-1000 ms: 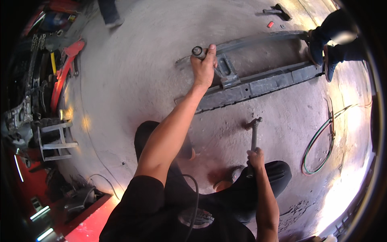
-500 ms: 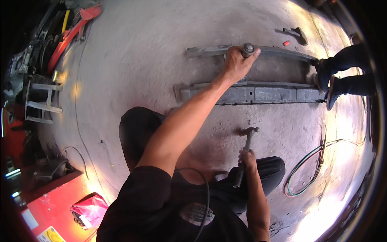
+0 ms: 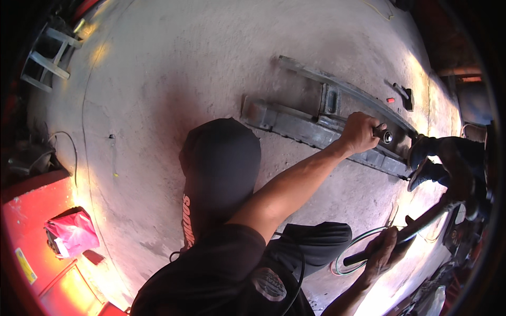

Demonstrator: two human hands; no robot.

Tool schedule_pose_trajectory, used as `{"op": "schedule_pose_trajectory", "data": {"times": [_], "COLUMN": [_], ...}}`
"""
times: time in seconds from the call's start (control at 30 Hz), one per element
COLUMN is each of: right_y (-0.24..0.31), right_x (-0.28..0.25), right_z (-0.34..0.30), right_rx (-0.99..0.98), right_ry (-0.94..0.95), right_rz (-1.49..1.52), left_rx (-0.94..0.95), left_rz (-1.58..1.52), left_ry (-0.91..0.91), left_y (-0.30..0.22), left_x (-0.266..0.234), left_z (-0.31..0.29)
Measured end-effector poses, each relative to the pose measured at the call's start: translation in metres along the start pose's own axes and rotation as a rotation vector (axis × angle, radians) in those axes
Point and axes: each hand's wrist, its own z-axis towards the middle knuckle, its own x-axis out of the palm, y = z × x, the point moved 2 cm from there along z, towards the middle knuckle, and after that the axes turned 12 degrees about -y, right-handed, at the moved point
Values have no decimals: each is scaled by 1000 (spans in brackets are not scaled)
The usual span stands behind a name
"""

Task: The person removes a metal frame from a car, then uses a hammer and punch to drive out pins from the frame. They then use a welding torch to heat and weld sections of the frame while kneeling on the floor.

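Observation:
A dark metal frame (image 3: pixel 300 121) with two long rails joined by a crosspiece lies on the concrete floor. My left hand (image 3: pixel 361 131) reaches across to its right part. It is closed round a thick metal bar (image 3: pixel 387 136) whose round end faces up; the bar's lower end is hidden, so I cannot tell whether it touches the frame. My right hand (image 3: pixel 385 247) is wrapped round the handle of a hammer (image 3: pixel 435 215), raised at the lower right. The hammer's head is blurred near the right rim.
Another person's shoes (image 3: pixel 420 176) are against the frame's right end. A second hammer (image 3: pixel 406 97) and a small red piece (image 3: pixel 390 100) lie beyond the frame. A coiled hose (image 3: pixel 337 266) rests below my right arm. A red cabinet (image 3: pixel 37 210) with a pink bag (image 3: pixel 74 231) stands left.
My left hand has moved with the bar from the frame's middle to its right part. The hammer in my right hand has swung up and right. My view has shifted right.

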Motion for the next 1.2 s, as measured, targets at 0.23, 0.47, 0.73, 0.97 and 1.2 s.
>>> {"op": "schedule_pose_trajectory", "data": {"times": [0.23,0.47,0.73,0.97,1.2], "right_y": [-34,-7,36,151,14], "right_x": [21,34,-2,-93,11], "right_z": [8,0,12,33,38], "right_rx": [-146,89,101,-842,-301], "right_ry": [238,327,215,-129,404], "right_rz": [-400,-182,112,379,-132], "left_rx": [69,96,-30,-76,29], "left_rz": [-93,-255,-143,-106,-149], "left_ry": [-115,67,201,173,128], "left_y": [9,12,9,5,11], "left_x": [-2,-15,1,-13,-7], "left_z": [15,25,28,41,54]}}
